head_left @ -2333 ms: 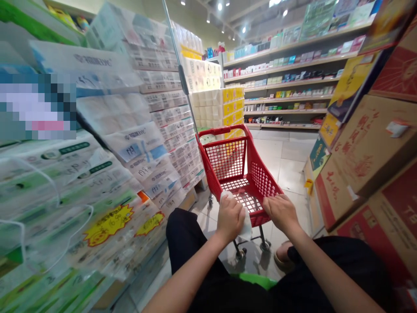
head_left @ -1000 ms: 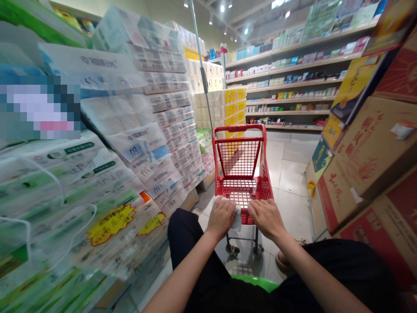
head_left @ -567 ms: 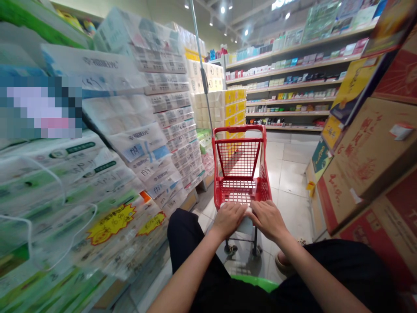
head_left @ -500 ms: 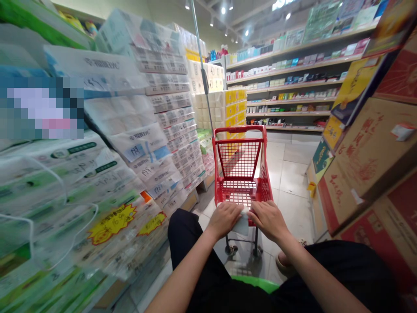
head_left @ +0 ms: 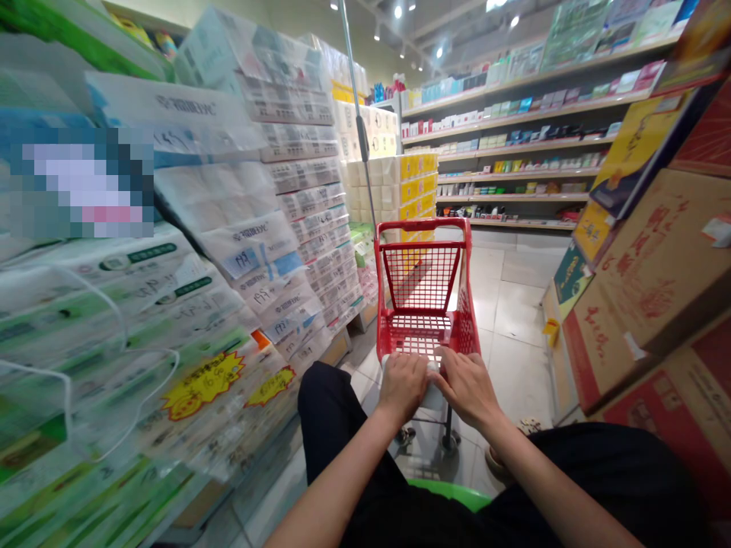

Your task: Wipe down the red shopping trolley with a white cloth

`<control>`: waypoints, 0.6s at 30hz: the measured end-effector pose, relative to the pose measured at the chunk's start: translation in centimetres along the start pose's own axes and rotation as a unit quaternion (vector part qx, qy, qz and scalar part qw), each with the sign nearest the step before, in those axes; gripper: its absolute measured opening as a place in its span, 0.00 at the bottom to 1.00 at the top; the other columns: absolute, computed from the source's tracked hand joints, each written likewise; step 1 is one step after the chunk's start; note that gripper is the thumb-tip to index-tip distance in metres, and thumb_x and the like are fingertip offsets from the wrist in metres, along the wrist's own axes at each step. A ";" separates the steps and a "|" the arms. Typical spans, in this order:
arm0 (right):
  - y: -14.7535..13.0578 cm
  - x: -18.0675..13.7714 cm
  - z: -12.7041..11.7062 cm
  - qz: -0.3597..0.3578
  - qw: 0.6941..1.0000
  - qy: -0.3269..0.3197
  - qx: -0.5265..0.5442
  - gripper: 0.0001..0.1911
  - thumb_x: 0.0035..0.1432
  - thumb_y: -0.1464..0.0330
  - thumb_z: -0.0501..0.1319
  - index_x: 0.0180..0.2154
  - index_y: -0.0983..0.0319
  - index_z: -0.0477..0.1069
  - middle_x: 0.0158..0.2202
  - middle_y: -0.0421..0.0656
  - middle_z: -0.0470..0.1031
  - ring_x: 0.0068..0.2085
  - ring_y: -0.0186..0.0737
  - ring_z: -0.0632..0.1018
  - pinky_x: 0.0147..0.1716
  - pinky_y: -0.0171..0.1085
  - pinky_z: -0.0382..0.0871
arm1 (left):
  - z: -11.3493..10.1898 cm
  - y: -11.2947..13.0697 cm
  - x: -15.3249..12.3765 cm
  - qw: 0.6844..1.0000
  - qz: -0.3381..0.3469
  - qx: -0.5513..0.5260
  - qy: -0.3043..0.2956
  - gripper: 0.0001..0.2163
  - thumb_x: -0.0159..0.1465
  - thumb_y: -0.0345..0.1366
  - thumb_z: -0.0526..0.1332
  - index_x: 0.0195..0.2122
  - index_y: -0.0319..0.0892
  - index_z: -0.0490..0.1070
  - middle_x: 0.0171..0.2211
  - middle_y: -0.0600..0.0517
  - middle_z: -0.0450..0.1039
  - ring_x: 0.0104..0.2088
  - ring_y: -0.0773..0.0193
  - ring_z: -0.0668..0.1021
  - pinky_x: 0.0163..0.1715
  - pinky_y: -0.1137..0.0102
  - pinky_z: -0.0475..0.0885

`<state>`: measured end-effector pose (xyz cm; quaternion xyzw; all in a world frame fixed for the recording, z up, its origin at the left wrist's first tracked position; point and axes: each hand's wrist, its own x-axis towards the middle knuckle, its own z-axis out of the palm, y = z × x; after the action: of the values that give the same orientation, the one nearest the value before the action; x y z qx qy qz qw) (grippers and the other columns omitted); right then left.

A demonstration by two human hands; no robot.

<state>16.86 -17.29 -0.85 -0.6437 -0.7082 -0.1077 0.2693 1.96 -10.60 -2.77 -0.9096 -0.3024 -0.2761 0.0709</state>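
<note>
The cart [head_left: 422, 293] is standing at twelve o'clock, the left hand [head_left: 403, 384] and right hand [head_left: 467, 387] lying side by side on its near rim; tissue packs [head_left: 228, 228] are rising at nine o'clock, cartons [head_left: 645, 281] at three.

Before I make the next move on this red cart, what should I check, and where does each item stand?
1. Left hand on the white cloth at the near rim of the red cart: ok.
2. Right hand on the rim beside it; grip firmness: cannot tell.
3. Cart apart from the tissue packs on the left: ok.
4. Cart apart from the cardboard boxes on the right: ok.
5. Wheels, partly hidden; direction: cannot tell.
</note>
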 end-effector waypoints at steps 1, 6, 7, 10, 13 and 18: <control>0.0 0.0 0.0 -0.003 1.000 0.001 0.006 0.21 0.66 0.56 0.46 0.51 0.63 0.63 0.43 0.49 0.76 0.42 0.44 0.75 0.43 0.41 0.56 | 0.3 0.9 0.3 1.000 -0.009 -0.001 -0.002 0.11 0.67 0.35 0.54 0.49 0.42 0.66 0.40 0.47 0.72 0.42 0.55 0.73 0.48 0.56 0.66; 1.6 -0.3 -1.0 -0.009 0.998 0.006 0.059 0.22 0.67 0.58 0.44 0.58 0.58 0.59 0.51 0.48 0.72 0.50 0.44 0.73 0.48 0.43 0.60 | -1.3 2.7 1.2 0.994 0.032 -0.101 -0.018 0.16 0.66 0.33 0.52 0.55 0.41 0.59 0.47 0.45 0.70 0.44 0.57 0.73 0.44 0.60 0.70; 2.0 -0.3 -1.4 -0.002 0.998 0.013 0.068 0.21 0.68 0.59 0.43 0.58 0.57 0.59 0.52 0.47 0.71 0.52 0.43 0.72 0.48 0.43 0.61 | -2.1 2.4 1.3 0.990 0.036 -0.135 -0.013 0.17 0.66 0.33 0.52 0.56 0.42 0.57 0.49 0.45 0.68 0.46 0.57 0.73 0.45 0.61 0.70; 2.0 -0.2 -2.3 0.021 0.997 0.048 0.056 0.20 0.68 0.60 0.44 0.57 0.56 0.61 0.55 0.45 0.69 0.56 0.43 0.68 0.52 0.43 0.59 | -4.3 0.8 1.3 0.982 -0.012 -0.188 0.028 0.15 0.67 0.31 0.48 0.56 0.44 0.57 0.52 0.46 0.67 0.51 0.58 0.71 0.50 0.61 0.68; 0.4 0.4 -1.8 -0.013 0.999 0.039 0.012 0.18 0.66 0.61 0.49 0.54 0.57 0.65 0.54 0.46 0.70 0.56 0.45 0.67 0.55 0.44 0.55 | -4.6 -0.4 1.2 0.983 -0.065 -0.167 0.050 0.12 0.69 0.33 0.46 0.52 0.44 0.61 0.49 0.47 0.69 0.50 0.59 0.71 0.52 0.61 0.66; -1.8 1.2 0.4 -0.092 0.994 -0.022 -0.052 0.11 0.64 0.66 0.53 0.44 0.61 0.71 0.34 0.45 0.75 0.38 0.41 0.72 0.39 0.40 0.57 | -2.5 -0.8 0.3 0.994 -0.021 -0.106 0.008 0.15 0.70 0.41 0.48 0.53 0.42 0.62 0.44 0.47 0.71 0.43 0.58 0.73 0.52 0.60 0.64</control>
<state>14.97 -16.35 -0.26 -0.5915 -0.7632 -0.1550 0.2089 0.56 -10.49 -0.57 -0.9032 -0.2897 -0.3153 -0.0289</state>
